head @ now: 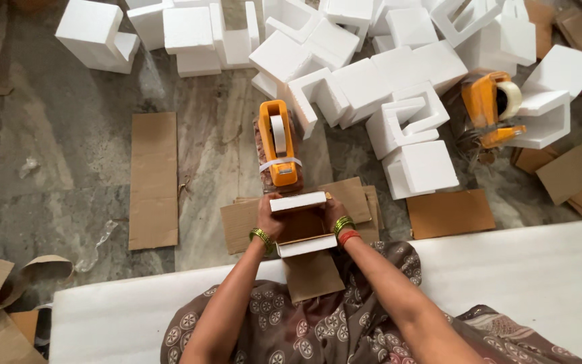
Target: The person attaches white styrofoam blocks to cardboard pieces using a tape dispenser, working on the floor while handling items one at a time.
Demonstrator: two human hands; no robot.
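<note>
The left hand (269,217) and right hand (332,210) clamp opposite sides of a foam-and-cardboard bundle (299,226) held above cardboard sheets (240,221) before the orange tape dispenser (279,143) — probably light, rigid, crumbly at edges — best gripped on flat side faces.

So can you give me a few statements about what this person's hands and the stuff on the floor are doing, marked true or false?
1. Both hands hold a small open cardboard box. True; left hand, right hand.
2. An orange tape dispenser stands just beyond the box. True.
3. Only one tape dispenser is in view. False; a second dispenser lies to the right.
4. The foam blocks are black. False; white.
</note>
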